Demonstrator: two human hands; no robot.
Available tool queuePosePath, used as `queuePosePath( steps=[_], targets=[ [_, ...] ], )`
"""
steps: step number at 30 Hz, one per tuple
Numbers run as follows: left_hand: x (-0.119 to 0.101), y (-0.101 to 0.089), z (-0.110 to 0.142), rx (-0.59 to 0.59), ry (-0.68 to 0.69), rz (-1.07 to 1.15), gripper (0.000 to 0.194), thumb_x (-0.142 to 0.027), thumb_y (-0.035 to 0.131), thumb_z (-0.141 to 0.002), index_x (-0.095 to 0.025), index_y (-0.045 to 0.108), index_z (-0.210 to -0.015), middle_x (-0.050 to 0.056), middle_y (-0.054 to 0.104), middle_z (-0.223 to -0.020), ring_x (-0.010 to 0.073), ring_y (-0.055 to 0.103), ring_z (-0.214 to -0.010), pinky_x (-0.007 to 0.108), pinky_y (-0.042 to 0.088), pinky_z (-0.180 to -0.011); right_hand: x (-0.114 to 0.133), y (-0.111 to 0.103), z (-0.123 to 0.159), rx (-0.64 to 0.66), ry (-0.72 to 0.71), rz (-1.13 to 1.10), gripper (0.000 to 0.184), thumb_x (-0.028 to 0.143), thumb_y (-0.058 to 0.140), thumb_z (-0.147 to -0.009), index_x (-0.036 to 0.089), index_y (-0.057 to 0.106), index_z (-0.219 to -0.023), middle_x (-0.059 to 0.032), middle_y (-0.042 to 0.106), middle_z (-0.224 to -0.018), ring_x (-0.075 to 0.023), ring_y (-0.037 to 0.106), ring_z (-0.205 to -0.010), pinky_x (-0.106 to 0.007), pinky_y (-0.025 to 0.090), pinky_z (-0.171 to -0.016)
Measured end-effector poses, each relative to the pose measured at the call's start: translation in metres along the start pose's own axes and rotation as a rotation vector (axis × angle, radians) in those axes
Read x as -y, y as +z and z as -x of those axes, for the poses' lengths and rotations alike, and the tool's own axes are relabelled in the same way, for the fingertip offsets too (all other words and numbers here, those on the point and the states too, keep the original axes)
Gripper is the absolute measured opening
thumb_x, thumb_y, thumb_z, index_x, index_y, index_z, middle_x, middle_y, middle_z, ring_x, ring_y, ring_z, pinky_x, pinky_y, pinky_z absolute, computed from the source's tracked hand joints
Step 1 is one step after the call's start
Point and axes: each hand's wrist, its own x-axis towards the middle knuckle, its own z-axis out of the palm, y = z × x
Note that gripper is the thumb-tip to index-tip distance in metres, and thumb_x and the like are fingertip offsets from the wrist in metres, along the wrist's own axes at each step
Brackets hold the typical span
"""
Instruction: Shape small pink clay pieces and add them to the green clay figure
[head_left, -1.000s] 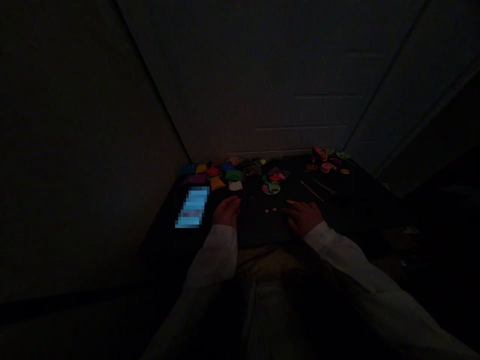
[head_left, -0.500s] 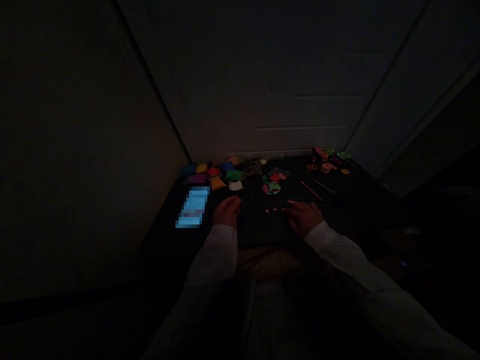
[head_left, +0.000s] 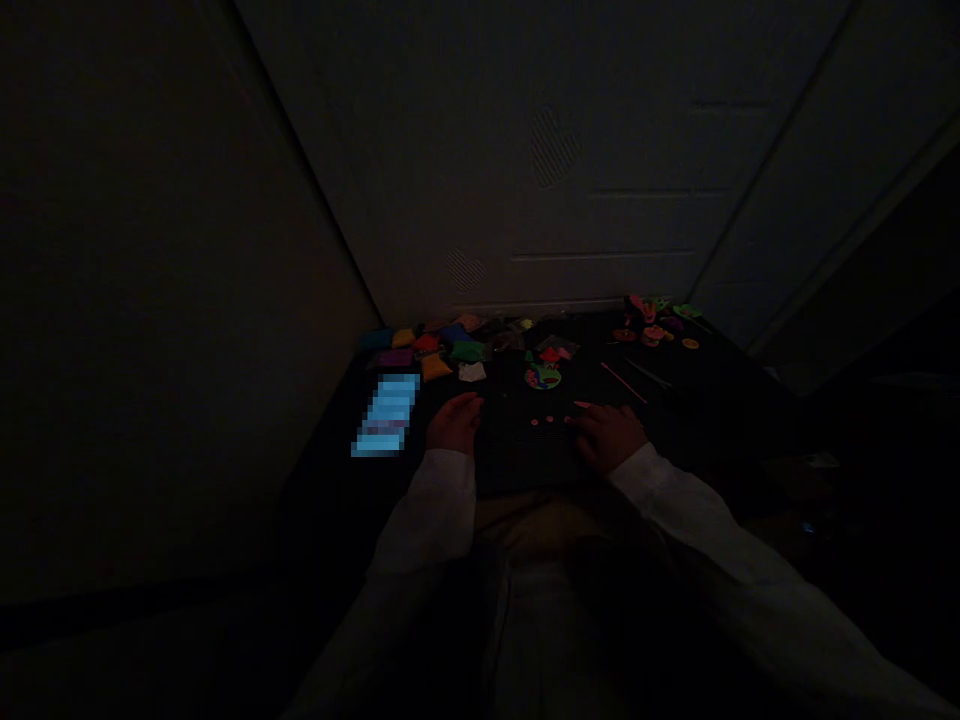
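Observation:
My left hand (head_left: 452, 424) rests on the dark table, fingers loosely bent, thumb apart from them, with nothing visible in it. To its right, my right hand (head_left: 611, 437) is closed around a thin pink modelling tool (head_left: 582, 405), whose pointed end sticks out past the fingers. Its index fingertip is down by a small pink piece. Two small pink discs, a left one (head_left: 534, 422) and a right one (head_left: 550, 419), lie between my hands. Just beyond them sits a round green clay figure (head_left: 542, 376) with red, blue and pink parts. The dim light hides finer detail.
A lit phone (head_left: 386, 415) lies left of my left hand. Several coloured clay packets (head_left: 469, 351) line the back left. Another pink stick tool (head_left: 624, 383) lies beyond my right hand. Colourful clay pieces (head_left: 651, 335) are grouped at the back right, before a pale panelled wall (head_left: 600, 225).
The picture is slightly darker now. Both hands and the things on the table keep their places.

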Motion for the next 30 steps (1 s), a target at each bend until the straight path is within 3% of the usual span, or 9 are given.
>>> queuePosePath(
  steps=[21,26,30],
  targets=[
    [0.0,-0.001,0.0,0.007,0.025,-0.084,0.033,-0.024,0.07,-0.041,-0.015,0.059,-0.07,-0.001,0.057,-0.063,0.0052,0.049,-0.054,0.019,0.036,-0.052,0.0,-0.001,0.001,0.002,-0.01,-0.082,0.033,0.029,0.039,-0.076,0.024,0.053,-0.105,-0.0077,0.051,-0.108,-0.0208,0.044,-0.097,-0.036,0.024,-0.076],
    [-0.002,0.001,0.003,0.027,0.084,-0.229,0.031,-0.03,0.068,-0.045,-0.015,0.059,-0.07,0.0,0.058,-0.063,0.0061,0.048,-0.053,0.02,0.036,-0.052,-0.006,0.001,-0.001,-0.053,0.065,-0.159,0.032,0.027,0.038,-0.077,0.022,0.052,-0.105,-0.0064,0.054,-0.1,-0.0177,0.047,-0.09,-0.031,0.029,-0.073],
    [-0.013,0.005,0.005,0.095,0.148,-0.472,0.018,-0.025,0.068,-0.047,-0.015,0.062,-0.06,0.001,0.058,-0.055,0.0089,0.048,-0.051,0.022,0.036,-0.052,-0.017,0.002,-0.005,-0.097,0.119,-0.234,0.031,0.025,0.035,-0.079,0.02,0.052,-0.105,-0.0052,0.055,-0.093,-0.0151,0.049,-0.085,-0.027,0.033,-0.07]
  ],
)
